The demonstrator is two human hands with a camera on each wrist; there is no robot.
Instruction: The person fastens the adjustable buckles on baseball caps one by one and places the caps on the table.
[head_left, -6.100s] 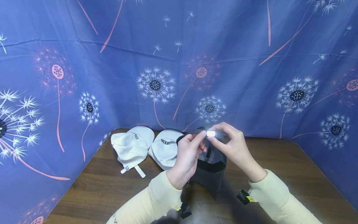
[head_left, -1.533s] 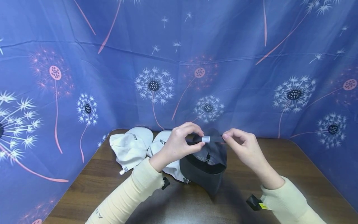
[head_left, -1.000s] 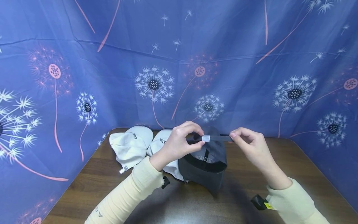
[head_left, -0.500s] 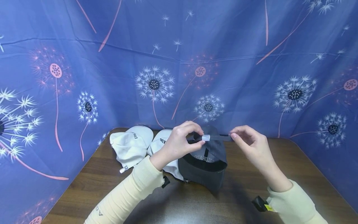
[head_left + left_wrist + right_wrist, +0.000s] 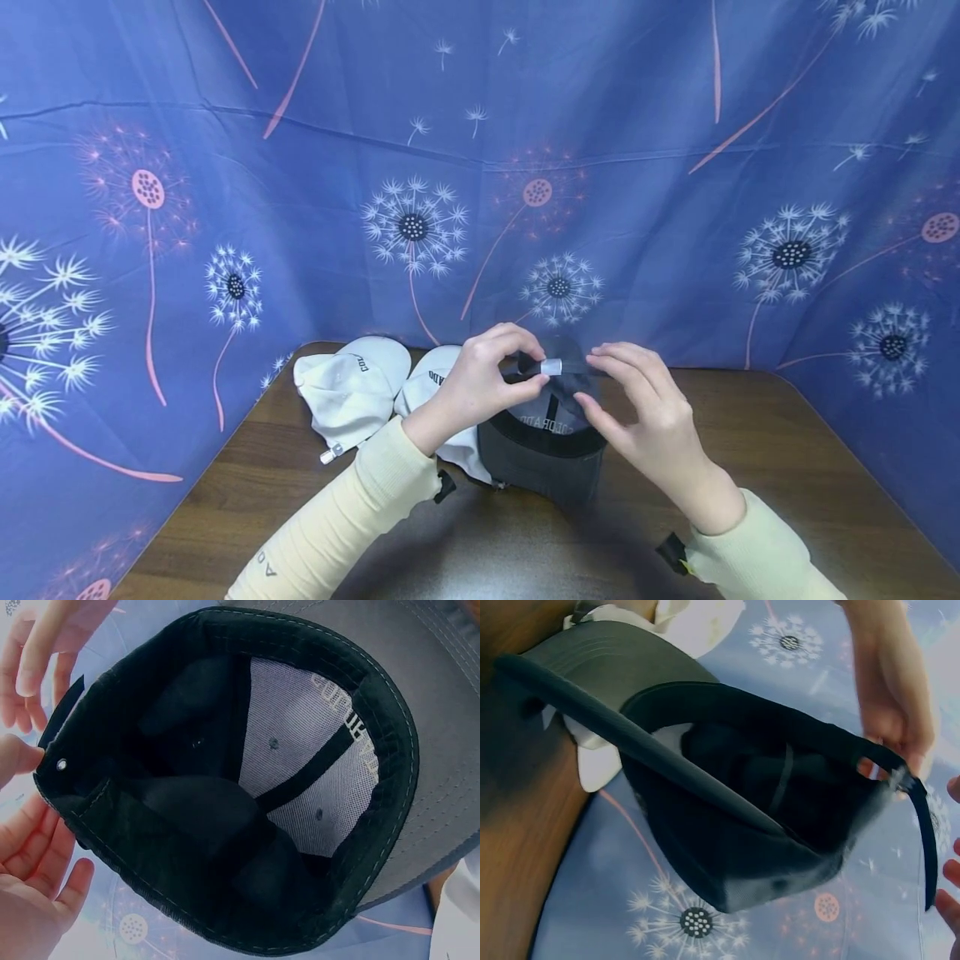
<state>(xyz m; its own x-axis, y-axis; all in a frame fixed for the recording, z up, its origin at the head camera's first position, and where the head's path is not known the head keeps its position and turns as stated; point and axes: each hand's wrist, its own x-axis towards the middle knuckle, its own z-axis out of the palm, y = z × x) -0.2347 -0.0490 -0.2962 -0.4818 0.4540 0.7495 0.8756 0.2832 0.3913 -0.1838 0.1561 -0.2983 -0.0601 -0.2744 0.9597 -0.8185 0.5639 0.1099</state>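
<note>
A dark grey baseball cap (image 5: 540, 462) hangs above the table with its hollow inside facing me. My left hand (image 5: 487, 371) pinches its back strap beside the silver buckle (image 5: 551, 367). In the right wrist view, the loose strap end (image 5: 928, 851) sticks out past the buckle and bends downward. My right hand (image 5: 656, 421) is just to the right of the buckle, thumb and fingers spread apart and gripping nothing. The left wrist view shows the cap's dark lining (image 5: 172, 847) and reversed lettering through the front panel, with the right fingers (image 5: 37, 652) near the strap.
Two white caps lie on the brown wooden table (image 5: 255, 508) to the left: one cap (image 5: 348, 392) with its strap clasp toward me, the other cap (image 5: 431, 375) partly behind my left hand. A blue dandelion-print cloth (image 5: 660, 208) surrounds the table's back and sides.
Earlier the right hand pinched the strap end and drew it rightward through the buckle. Now it has let go, opened and moved left toward the buckle. The left hand has stayed in place lately.
</note>
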